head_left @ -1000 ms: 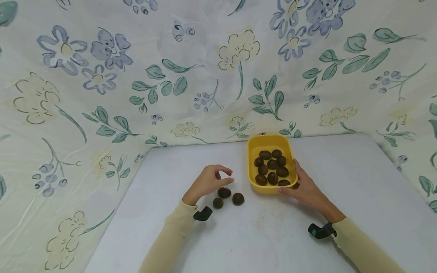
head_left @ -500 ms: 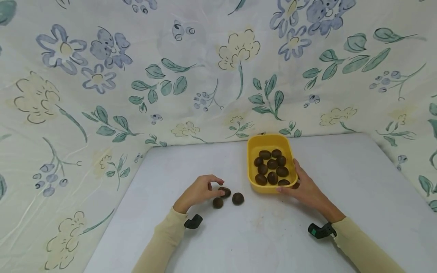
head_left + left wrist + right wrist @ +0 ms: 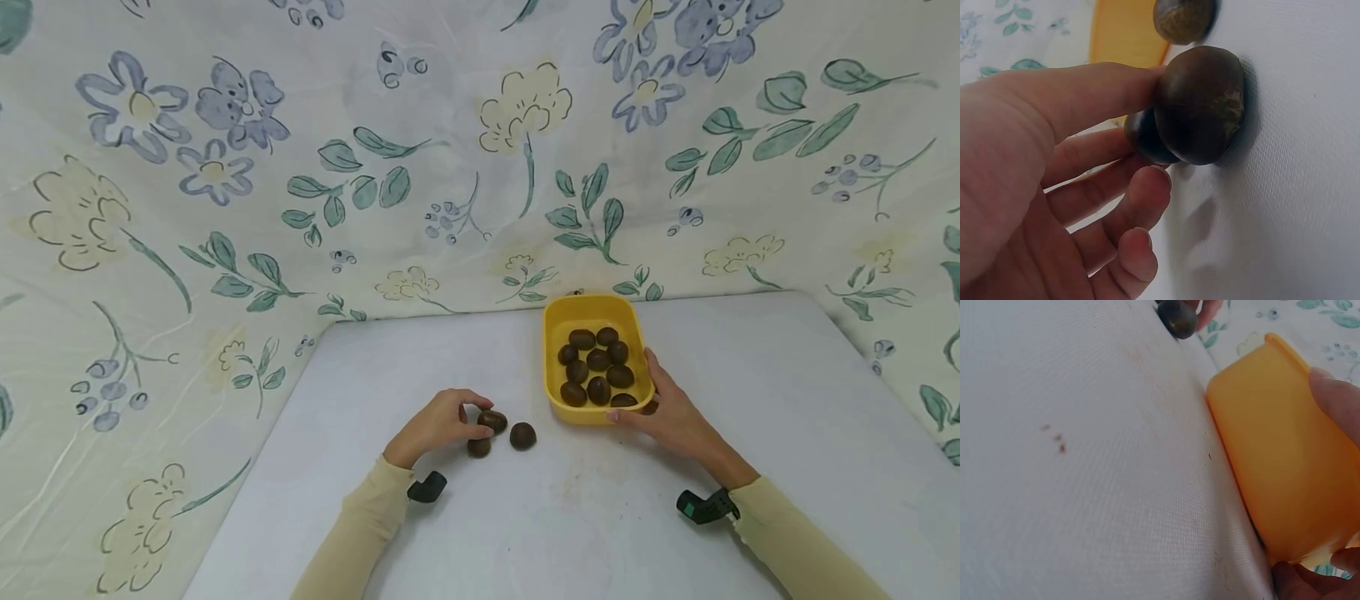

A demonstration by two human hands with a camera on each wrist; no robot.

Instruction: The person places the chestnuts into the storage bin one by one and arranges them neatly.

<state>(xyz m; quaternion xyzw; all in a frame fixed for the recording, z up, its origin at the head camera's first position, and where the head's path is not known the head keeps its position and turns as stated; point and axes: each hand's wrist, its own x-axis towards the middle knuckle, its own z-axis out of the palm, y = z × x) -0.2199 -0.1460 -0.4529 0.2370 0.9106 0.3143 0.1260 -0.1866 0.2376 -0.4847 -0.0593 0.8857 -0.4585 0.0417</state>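
Observation:
My left hand (image 3: 441,425) pinches a dark brown chestnut (image 3: 492,421) between thumb and forefinger, low over the table. In the left wrist view this chestnut (image 3: 1147,139) is partly hidden behind a second one (image 3: 1202,105), and the other fingers are loosely bent below. To its right lies a third chestnut (image 3: 522,436). My right hand (image 3: 678,419) grips the near right corner of a yellow plastic container (image 3: 581,417), thumb on the rim and fingers round the side. Several chestnuts (image 3: 598,360) lie inside it.
The white-covered table (image 3: 570,517) has a few small brownish specks (image 3: 1058,437) on it. A floral curtain (image 3: 450,183) hangs right behind the far table edge and along both sides. A small dark device (image 3: 427,487) sits at each wrist.
My left hand has come down and toward me onto the far chestnut of the group, closed thumb and forefinger on it and shifted it slightly. My right hand and the container have stayed put.

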